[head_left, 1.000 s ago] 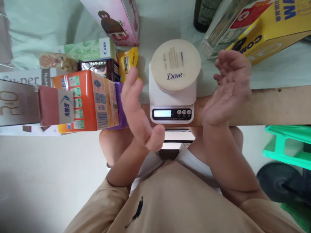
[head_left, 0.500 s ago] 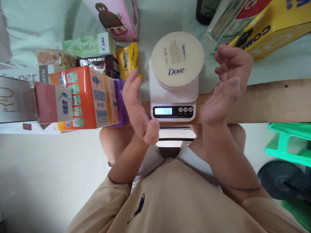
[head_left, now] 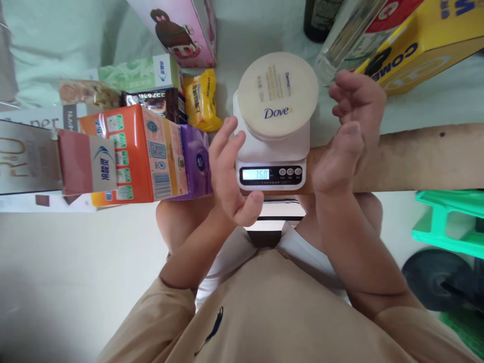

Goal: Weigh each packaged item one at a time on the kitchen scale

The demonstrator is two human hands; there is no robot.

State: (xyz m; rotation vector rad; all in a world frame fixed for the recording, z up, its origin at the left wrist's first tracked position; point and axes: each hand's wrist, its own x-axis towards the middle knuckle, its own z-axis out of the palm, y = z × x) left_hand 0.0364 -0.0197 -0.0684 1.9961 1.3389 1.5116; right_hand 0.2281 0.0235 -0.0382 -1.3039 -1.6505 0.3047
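A round cream Dove jar (head_left: pixel 278 95) rests on a small white kitchen scale (head_left: pixel 270 151) whose lit display reads 350. My left hand (head_left: pixel 229 171) hovers open just left of the scale, fingertips close to its corner, holding nothing. On the scale's right side my right hand (head_left: pixel 350 136) is raised with the palm turned inward and the fingers loosely curled, also empty. Neither hand touches the jar.
Left of the scale stand an orange and purple tissue pack (head_left: pixel 151 154), a yellow snack bag (head_left: pixel 201 100), a green box (head_left: pixel 136 74) and a pink box (head_left: pixel 181 30). A yellow carton (head_left: pixel 419 43) and clear bottle (head_left: pixel 342 38) lie at right. Green plastic stool (head_left: pixel 446 222) beside the wooden table edge (head_left: pixel 423 159).
My left hand has moved right, closer to the scale's left corner. The scale display has gone from blank to a reading of about 350. My right hand has barely shifted.
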